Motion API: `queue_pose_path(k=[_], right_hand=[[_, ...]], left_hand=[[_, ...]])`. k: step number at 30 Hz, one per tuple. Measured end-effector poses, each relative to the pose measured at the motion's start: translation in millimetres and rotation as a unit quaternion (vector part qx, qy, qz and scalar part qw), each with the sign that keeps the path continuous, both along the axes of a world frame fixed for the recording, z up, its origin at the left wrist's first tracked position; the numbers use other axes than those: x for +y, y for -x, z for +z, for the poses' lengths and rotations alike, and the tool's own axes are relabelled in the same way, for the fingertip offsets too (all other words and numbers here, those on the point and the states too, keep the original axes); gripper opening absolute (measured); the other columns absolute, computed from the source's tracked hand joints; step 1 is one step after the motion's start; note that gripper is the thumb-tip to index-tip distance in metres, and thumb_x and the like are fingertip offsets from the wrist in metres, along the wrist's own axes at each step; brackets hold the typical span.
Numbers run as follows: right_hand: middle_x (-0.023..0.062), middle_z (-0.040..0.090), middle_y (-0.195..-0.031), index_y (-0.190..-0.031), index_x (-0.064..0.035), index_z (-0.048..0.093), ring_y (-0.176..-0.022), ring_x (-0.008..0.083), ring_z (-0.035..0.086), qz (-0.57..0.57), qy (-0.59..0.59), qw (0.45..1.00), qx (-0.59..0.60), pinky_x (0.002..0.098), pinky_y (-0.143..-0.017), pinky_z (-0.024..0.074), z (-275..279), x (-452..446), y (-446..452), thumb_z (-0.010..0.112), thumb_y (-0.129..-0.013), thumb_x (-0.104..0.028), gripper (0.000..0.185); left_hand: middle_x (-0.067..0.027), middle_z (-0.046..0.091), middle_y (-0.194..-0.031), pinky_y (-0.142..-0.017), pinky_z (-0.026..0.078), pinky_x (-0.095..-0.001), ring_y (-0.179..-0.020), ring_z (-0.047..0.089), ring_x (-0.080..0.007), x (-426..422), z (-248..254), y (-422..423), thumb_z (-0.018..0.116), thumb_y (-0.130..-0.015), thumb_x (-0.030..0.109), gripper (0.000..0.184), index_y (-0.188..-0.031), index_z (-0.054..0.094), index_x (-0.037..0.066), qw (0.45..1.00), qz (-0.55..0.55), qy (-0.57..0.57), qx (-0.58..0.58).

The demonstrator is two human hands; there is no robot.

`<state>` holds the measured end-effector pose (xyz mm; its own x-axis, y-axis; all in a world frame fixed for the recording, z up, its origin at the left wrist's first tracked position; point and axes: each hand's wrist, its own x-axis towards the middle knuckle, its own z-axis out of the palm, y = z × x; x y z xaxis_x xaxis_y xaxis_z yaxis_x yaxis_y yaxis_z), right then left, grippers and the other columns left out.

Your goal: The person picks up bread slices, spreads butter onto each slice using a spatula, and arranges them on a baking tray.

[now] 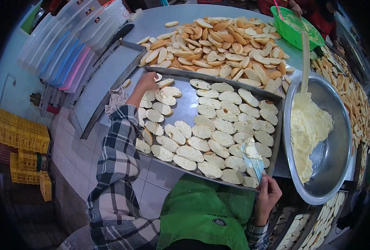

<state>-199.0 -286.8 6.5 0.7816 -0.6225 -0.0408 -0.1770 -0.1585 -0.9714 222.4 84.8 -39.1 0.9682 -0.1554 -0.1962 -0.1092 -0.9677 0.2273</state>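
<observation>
A metal tray [184, 112] holds rows of oval bread slices [224, 126] coated with pale cream. My left hand [148, 83] is at the tray's upper left corner, its fingers closed on a small bread slice [158, 77]. Near the tray's lower right corner, my right hand [268, 193] grips a light blue spatula [257, 166] with a lump of cream [251, 149] on its blade. The spatula is over the coated slices. Bare metal shows in the upper middle of the tray, between the slices at the left and those at the right.
Plain bread slices [218, 41] are heaped behind the tray. A steel bowl [339, 166] of cream stands at the right, a green basin [291, 31] beyond it near another person's hand [296, 9]. An empty tray [105, 83], plastic lids [53, 50] and yellow crates [20, 131] are at the left.
</observation>
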Motion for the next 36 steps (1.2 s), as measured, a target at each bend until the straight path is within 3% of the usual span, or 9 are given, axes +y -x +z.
queue_pose_path(k=[3,6,9,11,17,20,24,30,36], right_hand=[[0.0038,0.059,-0.068,-0.088,0.0024,0.064,-0.054,0.0069,0.051,-0.005,0.001,1.000,0.001,0.0190,-0.049,0.0410,2.9,3.2,-1.1,0.058,-0.083,-0.010,0.014],[0.0041,0.060,-0.068,-0.087,0.0026,0.064,-0.054,0.0071,0.051,-0.008,-0.001,1.000,-0.004,0.0191,-0.049,0.0408,2.5,2.8,-0.2,0.059,-0.083,-0.010,0.014],[0.0045,0.060,-0.069,-0.087,0.0028,0.064,-0.054,0.0073,0.052,-0.005,0.014,1.000,-0.001,0.0193,-0.049,0.0407,3.9,1.0,0.4,0.059,-0.083,-0.009,0.013],[0.0044,0.060,-0.069,-0.087,0.0028,0.064,-0.054,0.0073,0.052,-0.004,0.015,1.000,-0.003,0.0193,-0.049,0.0405,2.1,-0.7,0.9,0.059,-0.083,-0.009,0.013],[0.0039,0.060,-0.068,-0.087,0.0025,0.064,-0.054,0.0072,0.051,-0.006,0.013,1.000,-0.002,0.0194,-0.049,0.0401,3.4,-0.1,-1.2,0.058,-0.083,-0.008,0.012],[0.0038,0.060,-0.068,-0.087,0.0025,0.064,-0.054,0.0071,0.052,-0.006,0.020,1.000,0.003,0.0195,-0.049,0.0404,0.4,-2.1,-2.2,0.058,-0.083,-0.007,0.012],[0.0042,0.060,-0.068,-0.087,0.0025,0.064,-0.055,0.0070,0.052,-0.007,0.019,1.000,0.015,0.0196,-0.050,0.0407,2.0,-1.4,-4.3,0.058,-0.083,-0.007,0.012],[0.0047,0.061,-0.069,-0.087,0.0022,0.064,-0.055,0.0073,0.053,-0.006,0.015,1.000,0.016,0.0198,-0.050,0.0412,0.5,-2.7,-6.2,0.058,-0.083,-0.007,0.012],[0.0052,0.061,-0.068,-0.087,0.0023,0.064,-0.055,0.0081,0.054,-0.003,-0.006,0.999,0.040,0.0200,-0.050,0.0420,5.2,-2.1,-9.7,0.058,-0.082,-0.007,0.012]], left_hand=[[-0.0083,0.058,-0.101,-0.082,0.045,-0.0343,-0.097,0.055,-0.0249,-10.5,-6.0,0.2,0.079,-0.056,0.028,0.048,-0.095,0.057,0.012,0.999,-0.003,0.000,-0.037],[-0.0084,0.058,-0.093,-0.076,0.046,-0.0326,-0.090,0.057,-0.0234,-22.0,-7.8,4.2,0.078,-0.058,0.030,0.046,-0.094,0.059,0.011,0.996,-0.019,-0.013,-0.084],[-0.0073,0.056,-0.098,-0.082,0.043,-0.0383,-0.097,0.053,-0.0240,-34.2,-7.0,5.9,0.078,-0.058,0.034,0.050,-0.096,0.055,0.013,0.996,0.006,-0.044,-0.080],[-0.0058,0.051,-0.110,-0.089,0.034,-0.0523,-0.109,0.045,-0.0259,-42.7,-3.1,10.4,0.077,-0.058,0.039,0.059,-0.104,0.051,0.014,0.993,0.079,-0.048,-0.076],[-0.0072,0.051,-0.113,-0.090,0.032,-0.0514,-0.110,0.045,-0.0265,-50.3,-2.5,12.0,0.077,-0.059,0.042,0.067,-0.108,0.045,0.011,0.981,0.172,-0.037,-0.080],[-0.0068,0.050,-0.114,-0.089,0.033,-0.0508,-0.111,0.044,-0.0264,-41.4,-13.3,-0.9,0.077,-0.058,0.043,0.069,-0.109,0.044,0.011,0.981,0.184,0.054,-0.037],[-0.0066,0.049,-0.114,-0.089,0.032,-0.0509,-0.111,0.043,-0.0258,-40.0,-14.7,-0.5,0.077,-0.058,0.043,0.069,-0.109,0.043,0.012,0.986,0.164,0.021,-0.038],[-0.0064,0.049,-0.110,-0.087,0.032,-0.0516,-0.109,0.044,-0.0256,-45.6,-15.1,3.5,0.076,-0.059,0.043,0.061,-0.102,0.045,0.013,0.982,0.159,-0.017,-0.103],[-0.0120,0.055,-0.096,-0.080,0.039,-0.0446,-0.098,0.051,-0.0295,-43.2,-21.6,-32.7,0.067,-0.072,0.040,0.041,-0.093,0.051,0.008,0.976,0.114,0.097,-0.161]])
